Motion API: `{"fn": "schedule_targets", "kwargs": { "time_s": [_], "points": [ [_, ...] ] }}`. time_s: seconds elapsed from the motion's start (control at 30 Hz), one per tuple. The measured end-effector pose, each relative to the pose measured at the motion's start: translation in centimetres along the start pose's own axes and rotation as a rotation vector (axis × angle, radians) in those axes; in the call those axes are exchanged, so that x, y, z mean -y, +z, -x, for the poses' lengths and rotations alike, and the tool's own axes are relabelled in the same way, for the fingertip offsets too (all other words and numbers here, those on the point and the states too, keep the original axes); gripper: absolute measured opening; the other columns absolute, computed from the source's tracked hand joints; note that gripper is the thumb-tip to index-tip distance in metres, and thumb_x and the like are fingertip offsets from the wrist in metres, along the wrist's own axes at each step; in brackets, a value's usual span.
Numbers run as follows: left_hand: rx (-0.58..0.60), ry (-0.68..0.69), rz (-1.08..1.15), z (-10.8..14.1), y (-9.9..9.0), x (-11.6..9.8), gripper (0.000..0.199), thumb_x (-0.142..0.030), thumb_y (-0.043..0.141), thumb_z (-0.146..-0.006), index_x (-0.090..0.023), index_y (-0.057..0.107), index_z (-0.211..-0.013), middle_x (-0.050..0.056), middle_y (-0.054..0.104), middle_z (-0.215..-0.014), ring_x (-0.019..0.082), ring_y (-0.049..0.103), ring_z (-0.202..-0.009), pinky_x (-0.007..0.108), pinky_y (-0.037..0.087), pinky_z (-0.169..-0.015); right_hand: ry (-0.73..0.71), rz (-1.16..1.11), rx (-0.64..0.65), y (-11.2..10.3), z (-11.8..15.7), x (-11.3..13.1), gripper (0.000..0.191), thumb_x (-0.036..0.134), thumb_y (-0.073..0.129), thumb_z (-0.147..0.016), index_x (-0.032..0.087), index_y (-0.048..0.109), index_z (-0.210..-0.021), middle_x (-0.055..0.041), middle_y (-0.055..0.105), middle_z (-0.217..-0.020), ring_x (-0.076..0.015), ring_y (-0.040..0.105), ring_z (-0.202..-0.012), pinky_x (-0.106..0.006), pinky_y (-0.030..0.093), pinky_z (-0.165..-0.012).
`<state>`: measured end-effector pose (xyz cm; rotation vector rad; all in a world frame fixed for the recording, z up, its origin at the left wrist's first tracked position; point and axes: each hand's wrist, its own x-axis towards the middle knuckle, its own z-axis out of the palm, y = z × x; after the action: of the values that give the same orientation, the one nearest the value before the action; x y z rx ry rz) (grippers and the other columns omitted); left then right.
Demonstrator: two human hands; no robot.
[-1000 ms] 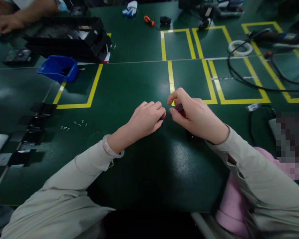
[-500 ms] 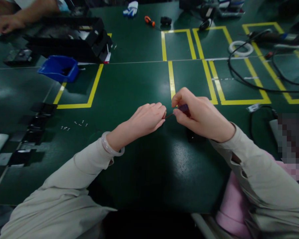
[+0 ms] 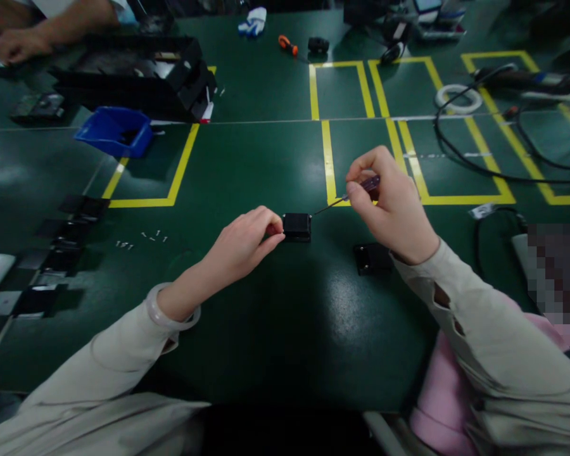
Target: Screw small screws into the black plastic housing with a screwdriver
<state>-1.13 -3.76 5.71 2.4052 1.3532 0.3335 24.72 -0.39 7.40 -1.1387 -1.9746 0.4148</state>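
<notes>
A small black box-like part (image 3: 297, 227) lies on the green table, with small shiny spots at its edges. My left hand (image 3: 251, 239) is at its left edge, thumb and forefinger pinched there; whether a tiny piece sits between them I cannot make out. My right hand (image 3: 389, 202) holds a thin screwdriver (image 3: 371, 184) with a dark purple handle, its tip just right of the part's upper right corner. A second black part (image 3: 371, 258) lies below my right hand. Several small screws (image 3: 156, 236) are scattered at the left.
A blue bin (image 3: 116, 130) stands at the back left before a black tray (image 3: 133, 76). Black parts (image 3: 61, 259) line the left. Another person's hand (image 3: 21, 45) is at the far left. Farther back lie an orange screwdriver (image 3: 288, 45) and, right, a cable (image 3: 460, 149).
My left hand has drawn back to the left, uncovering the black part. My right hand has moved up and right with the screwdriver, and the second part shows more fully.
</notes>
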Motion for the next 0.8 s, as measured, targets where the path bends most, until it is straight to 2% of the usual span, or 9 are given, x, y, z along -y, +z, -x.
{"fn": "schedule_targets", "kwargs": {
  "time_s": [0.27,0.33,0.47,0.6,0.7,0.73,0.8],
  "points": [
    [-0.057,-0.165,0.009,6.8,-1.7,3.8,0.016,-0.034,0.049,-0.101,-0.019,0.053,-0.101,0.003,0.058,-0.099,0.017,0.059,-0.090,0.030,0.046,-0.080,0.016,0.002,0.091,1.0,-0.1,-0.1,0.008,0.020,0.051,-0.088,0.023,0.049,-0.096,0.0007,0.058,-0.079,-0.0127,0.056,-0.064,-0.031,0.046,-0.065],
    [-0.050,-0.269,-0.027,8.3,-2.4,4.3,0.014,-0.032,0.048,-0.102,-0.019,0.052,-0.106,0.003,0.058,-0.102,0.017,0.059,-0.093,0.029,0.045,-0.083,0.026,0.028,0.103,1.0,-0.1,0.0,0.010,0.020,0.051,-0.088,0.023,0.050,-0.097,0.0006,0.059,-0.079,-0.0129,0.057,-0.064,-0.031,0.046,-0.066],
    [-0.110,-0.455,-0.104,10.9,-3.5,5.5,0.015,-0.033,0.049,-0.100,-0.020,0.051,-0.107,0.001,0.058,-0.103,0.017,0.059,-0.093,0.029,0.044,-0.082,0.032,0.059,0.113,1.0,-0.1,0.2,0.013,0.019,0.050,-0.089,0.023,0.053,-0.101,0.0000,0.061,-0.081,-0.0141,0.059,-0.068,-0.030,0.047,-0.067],
    [-0.187,-0.623,-0.152,13.3,-3.9,6.8,0.017,-0.036,0.051,-0.097,-0.022,0.051,-0.107,0.000,0.060,-0.105,0.018,0.061,-0.092,0.026,0.044,-0.075,0.028,0.072,0.111,1.1,-0.1,0.1,0.015,0.019,0.051,-0.088,0.023,0.054,-0.102,-0.0002,0.061,-0.080,-0.0140,0.059,-0.068,-0.030,0.046,-0.066],
    [-0.198,-0.661,-0.185,14.6,-4.1,7.5,0.018,-0.037,0.050,-0.097,-0.023,0.050,-0.109,0.000,0.060,-0.109,0.020,0.061,-0.101,0.029,0.046,-0.084,0.025,0.077,0.107,1.2,-0.1,0.0,0.014,0.019,0.051,-0.088,0.022,0.055,-0.101,-0.0004,0.061,-0.079,-0.0136,0.059,-0.067,-0.029,0.045,-0.065],
    [-0.253,-0.681,-0.210,15.0,-4.2,7.6,0.017,-0.038,0.050,-0.097,-0.023,0.051,-0.106,-0.001,0.060,-0.107,0.021,0.061,-0.101,0.030,0.045,-0.087,0.025,0.077,0.109,1.2,-0.1,0.0,0.014,0.019,0.051,-0.088,0.022,0.054,-0.101,-0.0004,0.062,-0.079,-0.0133,0.059,-0.066,-0.029,0.045,-0.065],
    [-0.268,-0.707,-0.249,15.8,-4.4,8.0,0.018,-0.041,0.050,-0.097,-0.025,0.050,-0.108,-0.002,0.059,-0.109,0.021,0.061,-0.103,0.030,0.045,-0.090,0.022,0.076,0.113,1.2,-0.1,0.0,0.014,0.018,0.051,-0.087,0.022,0.054,-0.101,-0.0002,0.062,-0.079,-0.0130,0.058,-0.065,-0.029,0.045,-0.065]
  ]
}}
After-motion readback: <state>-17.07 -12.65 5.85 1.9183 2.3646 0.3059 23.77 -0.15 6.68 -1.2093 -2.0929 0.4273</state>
